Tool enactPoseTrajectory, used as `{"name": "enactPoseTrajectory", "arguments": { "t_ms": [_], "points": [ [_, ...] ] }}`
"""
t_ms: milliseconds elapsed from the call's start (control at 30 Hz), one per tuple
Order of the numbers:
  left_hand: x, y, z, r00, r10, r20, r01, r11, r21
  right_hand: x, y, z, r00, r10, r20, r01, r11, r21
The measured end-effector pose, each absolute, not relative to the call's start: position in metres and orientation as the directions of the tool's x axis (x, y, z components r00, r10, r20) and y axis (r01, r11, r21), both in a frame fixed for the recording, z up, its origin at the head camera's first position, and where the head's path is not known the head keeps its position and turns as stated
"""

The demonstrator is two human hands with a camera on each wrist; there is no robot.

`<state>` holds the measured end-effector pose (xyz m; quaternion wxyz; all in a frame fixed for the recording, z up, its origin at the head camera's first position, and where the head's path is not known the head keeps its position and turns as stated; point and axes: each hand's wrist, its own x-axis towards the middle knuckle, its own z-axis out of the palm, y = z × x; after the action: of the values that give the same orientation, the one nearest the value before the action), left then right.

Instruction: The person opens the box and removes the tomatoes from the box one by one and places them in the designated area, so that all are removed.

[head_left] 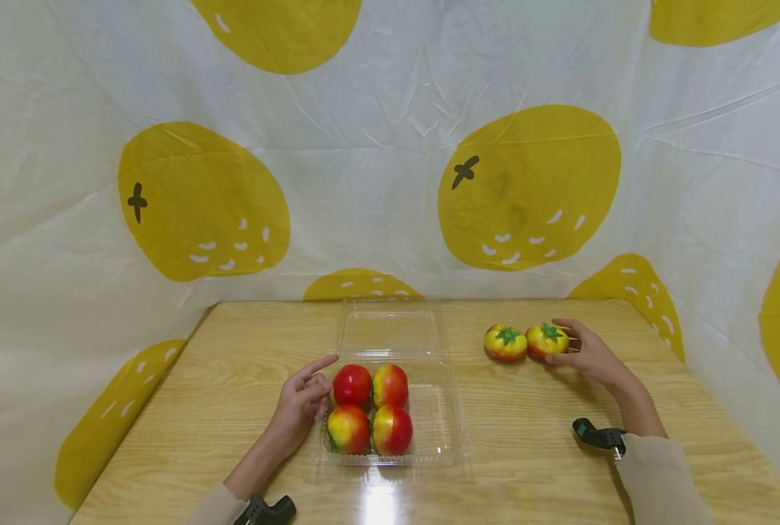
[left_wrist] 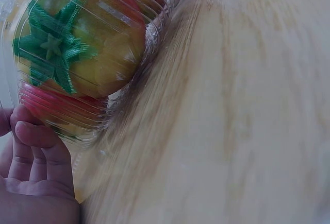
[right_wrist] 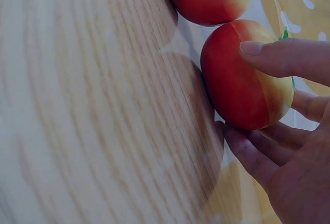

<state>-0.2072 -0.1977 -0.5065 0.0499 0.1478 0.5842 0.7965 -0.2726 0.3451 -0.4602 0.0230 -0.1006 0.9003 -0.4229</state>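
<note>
On the right of the table, two red-and-yellow artificial tomatoes with green star-shaped tops sit side by side. My right hand (head_left: 593, 357) holds the right-hand tomato (head_left: 547, 340), thumb on its near side and fingers round its far and right sides. The other tomato (head_left: 504, 343) stands against it on the left. My left hand (head_left: 298, 405) pinches the left wall of a clear plastic container (head_left: 432, 419) between thumb and fingers, with the index finger stretched out. Several more tomatoes (head_left: 391, 430) fill the container's left and middle, and a green top (left_wrist: 51, 46) shows through its wall.
The container's clear lid (head_left: 392, 332) lies folded back behind it, towards the far edge of the wooden table (head_left: 246, 350). A white curtain (head_left: 364, 182) printed with large yellow fruit closes off the back and both sides.
</note>
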Motion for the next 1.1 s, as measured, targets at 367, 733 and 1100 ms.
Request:
{"name": "enactPoseTrajectory", "arguments": {
  "t_ms": [367,733,1100],
  "points": [
    [-0.208,-0.196,-0.504,-0.953,0.248,0.177,0.091,-0.323,0.942,-0.275,0.348,-0.459,-0.98,-0.194,0.053,-0.162,0.606,-0.779],
    [-0.209,-0.195,-0.504,-0.95,0.256,0.182,0.089,-0.335,0.938,-0.268,0.348,-0.443,-0.97,-0.214,0.116,-0.222,0.588,-0.778],
    [-0.208,-0.198,-0.506,-0.948,0.259,0.185,0.094,-0.328,0.94,-0.261,0.341,-0.422,-0.954,-0.238,0.182,-0.291,0.596,-0.749]
  ]
}}
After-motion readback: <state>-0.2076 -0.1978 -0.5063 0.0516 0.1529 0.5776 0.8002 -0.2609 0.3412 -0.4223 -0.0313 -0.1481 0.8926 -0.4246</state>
